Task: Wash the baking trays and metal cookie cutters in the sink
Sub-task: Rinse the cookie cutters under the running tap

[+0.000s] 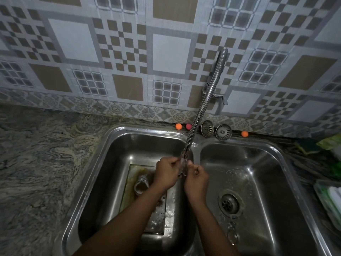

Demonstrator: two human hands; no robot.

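**Tiled wall, double sink, one cutter under the tap**

Brown-and-grey patterned tiles back a marbled counter (36,163) with a steel sink (118,130) of two basins. One baking tray (156,222), stained brown, lies flat on the bottom of the left basin (114,163). I count two cutters: one cookie cutter (182,169) up between my hands, and a second cutter (141,185) lying on the tray's far end, partly hidden by my left forearm.

Two round strainers (207,128) (223,132) lean against the wall behind the divider. Three small balls sit on the back ledge, two orange (178,126) (244,133) and one pink (188,126). One flexible tap hose (203,104) curves down from the wall and crosses in front of the pink ball, its spout ending right at my hands. The right basin (258,172) is wet, with its drain (229,203) uncovered. A plastic tub (328,198) sits at the right edge.

My left hand (167,172) and right hand (196,180) meet over the left basin, beside the divider, fingers curled in, each pinching one side of the cookie cutter under the spout. Its shape is too blurred to tell.
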